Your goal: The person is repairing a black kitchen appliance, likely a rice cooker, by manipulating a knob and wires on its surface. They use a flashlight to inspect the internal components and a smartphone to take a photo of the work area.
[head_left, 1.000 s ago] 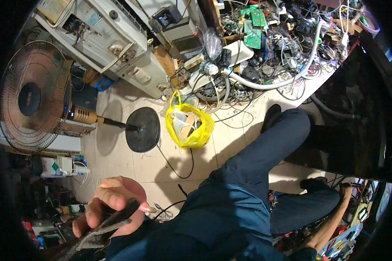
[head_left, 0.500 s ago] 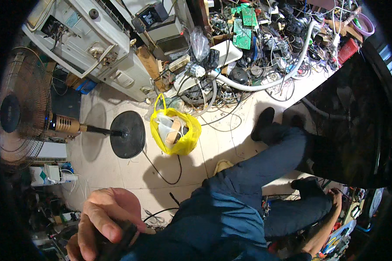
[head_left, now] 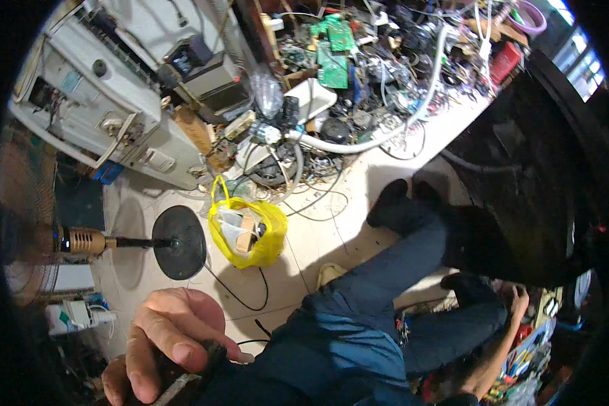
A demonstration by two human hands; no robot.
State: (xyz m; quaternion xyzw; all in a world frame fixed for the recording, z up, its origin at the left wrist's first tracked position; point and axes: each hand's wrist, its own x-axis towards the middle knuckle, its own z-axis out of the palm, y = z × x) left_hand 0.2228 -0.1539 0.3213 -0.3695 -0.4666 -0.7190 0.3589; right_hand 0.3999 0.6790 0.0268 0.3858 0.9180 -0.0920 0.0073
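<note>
My left hand (head_left: 172, 345) is at the lower left, fingers curled over a dark, grimy strip (head_left: 208, 356) that runs down out of view. My right hand (head_left: 520, 298) reaches to the lower right, beside a crowded heap of tools (head_left: 526, 345) below a large glossy black panel (head_left: 507, 189); its fingers look bent round something too small to make out. My dark-trousered legs (head_left: 379, 271) lie between the two hands.
A yellow bag (head_left: 267, 237) of scraps sits on the tiled floor beside a standing fan's round base (head_left: 179, 256). Old appliances (head_left: 142, 155) line the upper left; circuit boards (head_left: 331, 64), cables and a white hose (head_left: 358, 145) pile up at the back.
My view has turned, so the bag and fan appear further left and lower. The strip in my left hand sits lower, mostly under my fingers. My right hand stays among the tools.
</note>
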